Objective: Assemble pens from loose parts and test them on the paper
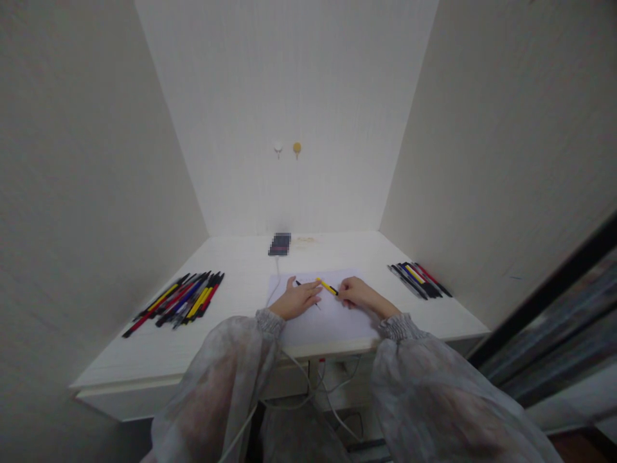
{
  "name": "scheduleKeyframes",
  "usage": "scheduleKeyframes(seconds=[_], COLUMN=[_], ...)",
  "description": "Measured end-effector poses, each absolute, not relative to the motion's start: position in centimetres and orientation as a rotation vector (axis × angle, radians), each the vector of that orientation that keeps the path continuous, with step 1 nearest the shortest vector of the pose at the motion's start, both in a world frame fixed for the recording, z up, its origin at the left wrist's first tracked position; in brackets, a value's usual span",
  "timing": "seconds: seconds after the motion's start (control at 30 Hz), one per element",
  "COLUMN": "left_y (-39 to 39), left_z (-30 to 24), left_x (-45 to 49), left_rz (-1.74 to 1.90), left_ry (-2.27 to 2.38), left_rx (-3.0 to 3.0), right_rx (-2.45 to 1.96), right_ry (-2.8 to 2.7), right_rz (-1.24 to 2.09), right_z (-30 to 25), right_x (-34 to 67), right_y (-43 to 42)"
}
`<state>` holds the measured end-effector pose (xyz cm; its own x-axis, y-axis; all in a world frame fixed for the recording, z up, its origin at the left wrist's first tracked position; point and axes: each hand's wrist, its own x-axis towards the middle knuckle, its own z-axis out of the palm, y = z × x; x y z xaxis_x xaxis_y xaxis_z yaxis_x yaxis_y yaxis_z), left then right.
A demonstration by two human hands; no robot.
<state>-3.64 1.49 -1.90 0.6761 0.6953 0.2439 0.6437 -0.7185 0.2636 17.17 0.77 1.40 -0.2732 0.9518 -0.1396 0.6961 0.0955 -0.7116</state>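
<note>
Closest to me are my sleeves [222,366], loose, greyish and see-through, gathered tight at the cuffs. Between them, below the front edge of the worktop [245,286], pale cables [292,407] hang in loops. The worktop is white, and a sheet of white paper [332,325] lies near its front edge, beneath both my hands.

My right hand [355,292] is over the right part of the paper with its fingers curled, its grip pinched on the black end of a yellow pen [329,287]. The pen is slim, with a bright yellow barrel; it slants over the paper between my hands, black end nearer me and to the right, yellow end farther off and to the left. My left hand [297,301] is flatter, thumb apart from the fingers, its fingertips at the yellow end. I cannot tell whether that grip holds the pen or only touches it. A thin dark rod [298,283] passes under my left hand, its black end showing by the thumb, its narrow tip past the fingers on my side.

Well to the left, a heap of pens [178,299] lies loose on the worktop, black, red, yellow and blue, all slanting alike. On the right, a narrower row of pens [419,280] lies near the side wall [482,161], mostly black and grey, with some yellow, white and red.

Farther back sits a dark, blurred-out object [280,244], a white cord [277,265] running from it toward the paper. Beyond, two small hooks [297,148], one white, one gold, are fixed to the back wall [289,83].
</note>
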Motion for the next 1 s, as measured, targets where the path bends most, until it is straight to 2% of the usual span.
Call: scheduleKeyframes(seconds=[0.27,0.57,0.73,1.0], left_y=[1.5,1.4,1.3,1.3], left_z=[-1.9,-1.6,-1.8,-1.6], left_x=[-3.8,-3.5,-3.5,-3.3], left_rz=[0.506,0.39,0.393,0.42], left_ry=[1.122,1.134,1.124,1.124], left_rx=[2.755,2.78,2.776,2.806], right_rx=[-1.555,-1.477,-1.509,-1.756], right_ry=[-1.923,-1.967,-2.047,-2.275], right_rz=[1.211,1.279,1.143,0.584], right_z=[2.2,3.0,2.8,1.1], right_x=[17.7,17.4,17.8,17.1], right_y=[0.0,-0.5,-0.2,0.5])
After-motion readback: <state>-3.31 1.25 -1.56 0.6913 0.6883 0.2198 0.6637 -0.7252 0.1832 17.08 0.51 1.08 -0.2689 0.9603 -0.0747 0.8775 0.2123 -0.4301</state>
